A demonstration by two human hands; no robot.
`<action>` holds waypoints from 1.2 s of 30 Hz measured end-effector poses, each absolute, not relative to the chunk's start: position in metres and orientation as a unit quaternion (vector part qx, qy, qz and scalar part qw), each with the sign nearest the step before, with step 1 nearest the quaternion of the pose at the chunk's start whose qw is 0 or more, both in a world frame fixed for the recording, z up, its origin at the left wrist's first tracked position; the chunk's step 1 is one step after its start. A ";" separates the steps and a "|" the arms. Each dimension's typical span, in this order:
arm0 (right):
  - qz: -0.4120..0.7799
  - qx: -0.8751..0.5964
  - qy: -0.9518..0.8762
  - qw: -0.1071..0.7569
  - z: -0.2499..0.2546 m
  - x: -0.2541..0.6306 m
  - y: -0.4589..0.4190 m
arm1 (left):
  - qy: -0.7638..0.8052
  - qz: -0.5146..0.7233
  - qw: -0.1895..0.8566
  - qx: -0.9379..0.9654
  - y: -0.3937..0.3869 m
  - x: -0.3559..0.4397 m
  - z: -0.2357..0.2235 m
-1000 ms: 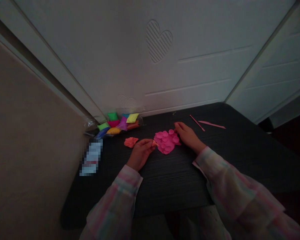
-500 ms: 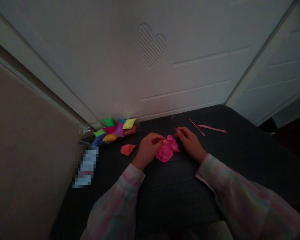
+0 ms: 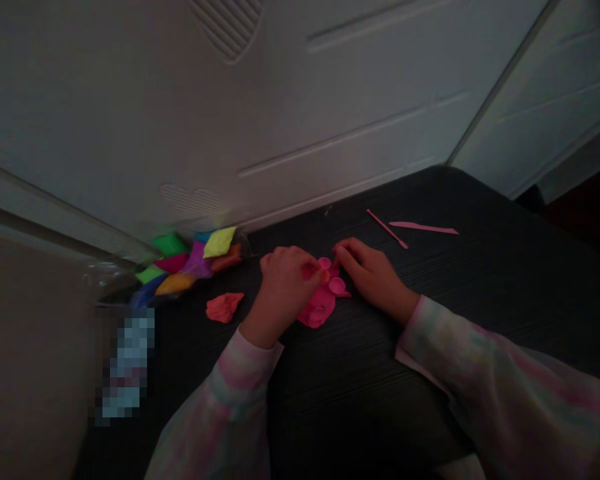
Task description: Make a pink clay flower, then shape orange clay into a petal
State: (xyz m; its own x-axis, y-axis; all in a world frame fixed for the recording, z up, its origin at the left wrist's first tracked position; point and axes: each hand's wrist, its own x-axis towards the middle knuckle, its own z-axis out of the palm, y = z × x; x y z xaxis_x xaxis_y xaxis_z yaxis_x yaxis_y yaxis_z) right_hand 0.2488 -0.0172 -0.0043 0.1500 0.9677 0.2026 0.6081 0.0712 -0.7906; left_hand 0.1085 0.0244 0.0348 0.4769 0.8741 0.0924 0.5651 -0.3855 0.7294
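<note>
A flat pink clay shape (image 3: 324,301) covered with small round pink discs lies on the dark table (image 3: 480,293). My left hand (image 3: 283,287) rests over its left side, fingertips pressing a small piece near the top. My right hand (image 3: 370,275) touches its upper right edge with curled fingers. Much of the shape is hidden under both hands. The light is dim.
An orange clay lump (image 3: 224,307) lies left of my left hand. A clear bag of coloured clay packets (image 3: 190,260) sits by the white panelled wall. Two pink modelling tools (image 3: 387,229) (image 3: 423,228) lie at the back right. A blurred packet (image 3: 125,363) lies front left.
My left hand moved right from the table onto the pink shape, covering its left side. My right hand stayed at the shape's upper edge. The camera tilted down and shifted.
</note>
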 end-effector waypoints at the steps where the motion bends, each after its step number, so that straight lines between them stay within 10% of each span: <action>1: 0.222 -0.645 -0.612 0.399 -0.005 0.249 -0.017 | 0.450 0.254 0.322 0.793 0.024 0.109 0.033; 36: 0.219 -0.644 -0.601 0.419 -0.007 0.249 -0.017 | 0.482 0.153 0.157 0.848 0.026 0.110 0.021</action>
State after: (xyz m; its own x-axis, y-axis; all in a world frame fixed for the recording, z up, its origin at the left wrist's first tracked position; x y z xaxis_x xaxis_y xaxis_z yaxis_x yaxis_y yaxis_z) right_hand 0.2491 -0.0175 -0.0074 0.1807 0.9584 0.2209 0.5909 0.0738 -0.8034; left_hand 0.1096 0.0256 0.0210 0.4888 0.8657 0.1078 0.7694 -0.4860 0.4145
